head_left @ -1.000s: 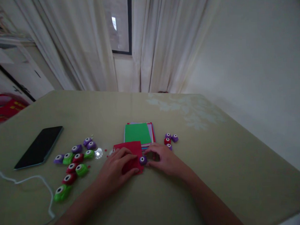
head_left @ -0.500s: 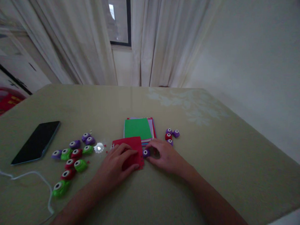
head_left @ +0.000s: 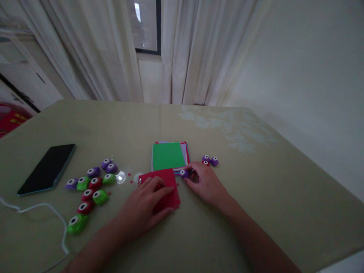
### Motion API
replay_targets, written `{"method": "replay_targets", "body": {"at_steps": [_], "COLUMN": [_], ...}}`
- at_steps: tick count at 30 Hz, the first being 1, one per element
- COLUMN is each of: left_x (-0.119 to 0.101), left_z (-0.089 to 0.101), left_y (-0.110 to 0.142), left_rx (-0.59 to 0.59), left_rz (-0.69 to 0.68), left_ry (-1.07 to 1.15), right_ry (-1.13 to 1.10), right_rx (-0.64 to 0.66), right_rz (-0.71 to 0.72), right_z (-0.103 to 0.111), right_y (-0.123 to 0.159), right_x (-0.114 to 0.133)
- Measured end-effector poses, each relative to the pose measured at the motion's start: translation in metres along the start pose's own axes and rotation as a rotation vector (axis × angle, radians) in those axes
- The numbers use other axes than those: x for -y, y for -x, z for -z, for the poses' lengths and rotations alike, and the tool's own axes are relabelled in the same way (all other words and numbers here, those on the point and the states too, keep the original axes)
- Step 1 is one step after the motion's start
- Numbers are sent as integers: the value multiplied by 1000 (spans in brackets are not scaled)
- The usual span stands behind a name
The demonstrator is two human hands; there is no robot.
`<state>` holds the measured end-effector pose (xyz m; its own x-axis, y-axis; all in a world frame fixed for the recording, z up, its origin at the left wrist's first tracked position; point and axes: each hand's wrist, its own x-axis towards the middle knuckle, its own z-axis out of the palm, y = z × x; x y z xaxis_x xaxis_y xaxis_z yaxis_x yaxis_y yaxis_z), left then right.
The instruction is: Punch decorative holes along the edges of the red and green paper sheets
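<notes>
the small purple piece with an eye-like top (head_left: 183,174) sits just beyond the upper right corner of the red sheet (head_left: 172,198), by the near edge of the paper stack (head_left: 167,156); whether it touches the stack cannot be told. the right hand (head_left: 206,183) has it pinched between thumb and forefinger, the gap closed down to the width of the piece. that hold looks to be at the fingertips only, so a rounded body like this could twist or slip out if the pinch loosens. a low sweep away from the sheet could catch the stack's loosely squared edges and fan the papers out. the left hand (head_left: 145,202) lies over the red sheet, fingers spread and slightly bent, pressing rather than gripping; uneven pressure or a drag of the palm could skew or crease the paper. just past the right knuckles, a purple eye piece (head_left: 214,161) and its neighbours stand close enough to be nudged. farther left, red scraps (head_left: 129,174) are light enough to scatter under a brushing sleeve or wrist, near the green eye piece (head_left: 100,197).
</notes>
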<state>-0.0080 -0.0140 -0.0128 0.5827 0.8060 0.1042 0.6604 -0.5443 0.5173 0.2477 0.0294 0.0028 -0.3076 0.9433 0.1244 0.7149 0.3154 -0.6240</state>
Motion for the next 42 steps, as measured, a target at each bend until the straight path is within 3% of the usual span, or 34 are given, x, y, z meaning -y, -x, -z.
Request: {"method": "replay_targets", "body": {"at_steps": [4,8,10,15,17,19,21,24,26,30,37,42], "left_x": [-9,-13,-14,-20,-18,-11,1,22,34,46,47,45], "left_z": [2,5,7,11,13,18,25,40,47,54,56,53], "left_y": [1,1,2,0,-1,-1,1,8,14,19,17,14], "left_rx": [90,123,128,175,131,1,-187,-406,-407,-328,-322,-295], "left_rz": [-25,-59,-68,-81,-47,77,271,491,623,723,705,646], "left_ry": [3,33,56,150,212,219,90,-388,-582,-644,-622,-520], "right_ry": [204,202,173,27,43,49,42,64,85,111,141,187], "right_rx": [-170,-414,-502,-556,-608,-618,-575,-490,-455,-407,-448,-619], "right_rz": [78,57,9,-156,-187,-226,-275,-323,-331,-342,-298,-94], "right_z": [9,24,32,50,58,64,67,66,64,60,67,63], "right_y": [2,0,-3,-10,-11,-11,-10,-9,-8,-8,-8,-10], "right_x": [6,1,-9,-47,-63,-79,-91,-101,-103,-105,-103,-77]}}
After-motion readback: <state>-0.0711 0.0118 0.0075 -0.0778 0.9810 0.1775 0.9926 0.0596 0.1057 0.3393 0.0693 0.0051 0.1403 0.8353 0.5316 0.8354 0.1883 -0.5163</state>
